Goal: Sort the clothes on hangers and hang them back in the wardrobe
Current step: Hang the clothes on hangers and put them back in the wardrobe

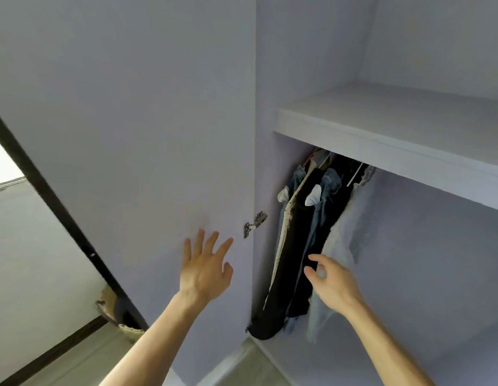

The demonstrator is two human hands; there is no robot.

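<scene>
My left hand is in the lower middle of the frame, fingers straight and spread wide, palm turned to the inner face of the open wardrobe door. It holds nothing, and I cannot tell whether the fingertips touch the panel. Just right of them a metal hinge joins the door to the wardrobe's side wall.

My right hand is right of centre, lower down, loosely open with the forefinger stretched out and the other fingers softly bent. It grips nothing. It lies in front of the clothes, over the edge where a black garment meets a pale one, and I cannot tell whether it touches the cloth.

The clothes hang in a tight bunch at the left end of the wardrobe, centre right of the frame, under the shelf: denim, black and light pieces pressed together against the side wall. Their hangers are mostly hidden under the shelf edge
</scene>
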